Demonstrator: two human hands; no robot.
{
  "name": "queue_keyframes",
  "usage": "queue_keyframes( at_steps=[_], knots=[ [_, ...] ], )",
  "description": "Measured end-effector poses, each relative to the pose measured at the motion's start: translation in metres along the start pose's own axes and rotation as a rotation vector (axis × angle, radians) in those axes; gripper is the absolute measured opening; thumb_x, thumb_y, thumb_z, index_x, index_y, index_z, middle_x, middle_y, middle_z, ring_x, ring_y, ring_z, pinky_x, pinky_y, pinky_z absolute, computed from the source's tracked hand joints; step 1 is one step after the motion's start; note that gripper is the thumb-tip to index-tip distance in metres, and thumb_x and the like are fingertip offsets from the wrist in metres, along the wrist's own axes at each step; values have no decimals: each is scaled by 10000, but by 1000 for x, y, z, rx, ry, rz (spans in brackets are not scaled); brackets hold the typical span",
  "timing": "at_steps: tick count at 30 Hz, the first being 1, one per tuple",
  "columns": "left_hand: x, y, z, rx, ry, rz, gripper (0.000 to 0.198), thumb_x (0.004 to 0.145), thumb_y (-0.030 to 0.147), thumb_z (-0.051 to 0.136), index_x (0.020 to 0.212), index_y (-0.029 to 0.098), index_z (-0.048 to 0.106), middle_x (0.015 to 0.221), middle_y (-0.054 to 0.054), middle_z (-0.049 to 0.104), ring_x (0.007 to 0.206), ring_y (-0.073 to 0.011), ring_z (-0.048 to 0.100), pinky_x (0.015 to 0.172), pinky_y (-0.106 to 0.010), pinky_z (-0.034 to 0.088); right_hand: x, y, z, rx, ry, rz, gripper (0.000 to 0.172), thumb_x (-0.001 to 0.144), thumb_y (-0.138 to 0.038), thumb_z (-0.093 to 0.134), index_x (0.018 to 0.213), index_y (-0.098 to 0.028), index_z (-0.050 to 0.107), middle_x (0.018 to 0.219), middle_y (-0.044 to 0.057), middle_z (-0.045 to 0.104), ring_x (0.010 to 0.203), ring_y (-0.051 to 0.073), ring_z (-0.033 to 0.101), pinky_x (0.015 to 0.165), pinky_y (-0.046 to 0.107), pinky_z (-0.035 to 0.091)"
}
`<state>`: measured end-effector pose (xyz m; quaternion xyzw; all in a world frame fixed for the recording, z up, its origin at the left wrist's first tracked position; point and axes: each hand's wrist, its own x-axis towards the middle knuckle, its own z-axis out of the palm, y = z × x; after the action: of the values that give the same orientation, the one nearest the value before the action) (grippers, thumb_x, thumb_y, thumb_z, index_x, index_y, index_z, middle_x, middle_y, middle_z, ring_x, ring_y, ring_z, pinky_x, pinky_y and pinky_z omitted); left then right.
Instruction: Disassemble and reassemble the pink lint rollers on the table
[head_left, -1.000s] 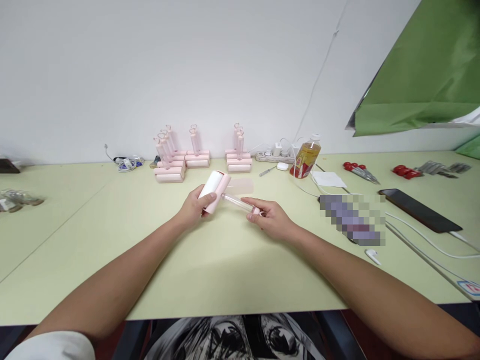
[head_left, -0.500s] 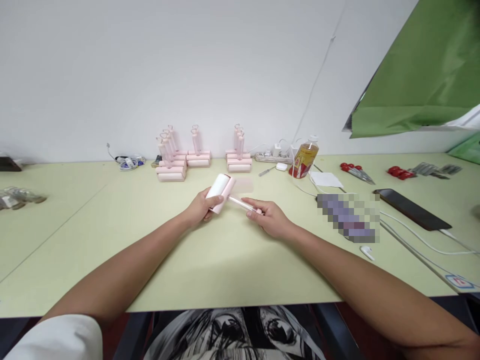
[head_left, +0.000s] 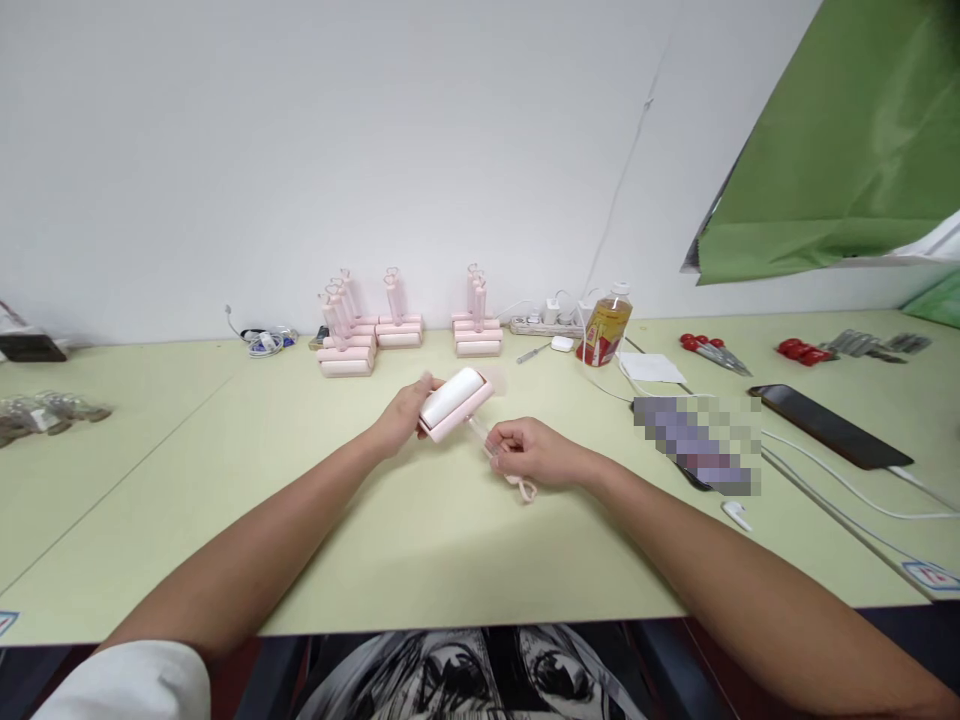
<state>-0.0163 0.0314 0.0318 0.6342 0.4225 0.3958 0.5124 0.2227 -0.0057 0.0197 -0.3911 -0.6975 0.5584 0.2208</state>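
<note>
A pink lint roller [head_left: 453, 398] with a white roll is tilted above the table, between my two hands. My left hand [head_left: 405, 415] grips the left end of its head, with some fingers hidden behind it. My right hand [head_left: 536, 450] is closed round the clear handle, and a pink loop sticks out below the fingers. Behind them, along the wall, several similar lint rollers stand upright in groups, such as the left group [head_left: 346, 362], the middle one [head_left: 400, 333] and the right one [head_left: 478, 342].
To the right are a drink bottle [head_left: 607, 328], white paper [head_left: 652, 368], a black phone [head_left: 831, 425], a blurred-out object [head_left: 694, 442], a white earbud [head_left: 736, 516] and red-handled tools [head_left: 712, 350]. Cables cross that side. Clear-wrapped items [head_left: 52, 412] lie far left.
The lint roller has turned, its handle end now lower and nearer me. My right hand has moved down a little, and the pink loop has come into sight. My left hand has shifted to the head's end.
</note>
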Motion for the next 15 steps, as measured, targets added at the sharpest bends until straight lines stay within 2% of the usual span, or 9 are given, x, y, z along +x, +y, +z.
queue_keyframes(
  at_steps=[1,3,5,7,9,12,15],
  knots=[
    [7,-2,-3,-25,44,5,648,838,708,344,953,142,637,689,-45,608,564,-152,529,482,-252,402,1,0,1,33,-1,-9,140,727,-268,642,767,-164,558,546,-61,484,471,78,434,446,194,318],
    [22,-7,-12,10,188,37,628,836,682,357,957,141,651,887,-97,671,735,-189,592,593,-277,458,3,0,1,83,5,-32,131,704,-257,639,719,-164,548,523,-65,473,455,72,425,434,190,298],
    [39,-13,-19,236,268,84,507,822,582,478,1049,161,647,1085,-105,662,907,-220,598,727,-306,478,4,1,1,108,4,-48,130,698,-263,638,722,-165,556,513,-69,468,441,70,418,428,191,290],
    [54,-19,-21,458,216,164,497,757,432,619,1191,191,608,1254,-104,605,1075,-257,560,882,-350,452,5,3,1,107,7,-66,128,699,-262,640,734,-167,561,512,-72,466,440,71,423,431,192,295],
    [65,-25,-16,623,140,225,608,688,312,692,1276,213,571,1347,-110,545,1217,-307,480,1005,-404,373,5,5,1,102,19,-86,123,701,-253,641,740,-171,559,517,-75,465,442,71,429,437,193,299],
    [75,-32,-3,707,97,172,673,615,276,760,1266,236,596,1297,-133,572,1241,-383,452,1026,-474,326,5,8,2,99,42,-108,135,710,-264,650,747,-173,558,518,-79,457,444,72,428,438,195,301],
    [75,-35,2,675,102,116,600,562,276,798,1144,216,667,1093,-135,650,1123,-388,534,955,-457,379,5,8,4,88,76,-104,149,741,-301,637,758,-176,559,512,-76,459,444,80,431,433,200,309]
  ],
)
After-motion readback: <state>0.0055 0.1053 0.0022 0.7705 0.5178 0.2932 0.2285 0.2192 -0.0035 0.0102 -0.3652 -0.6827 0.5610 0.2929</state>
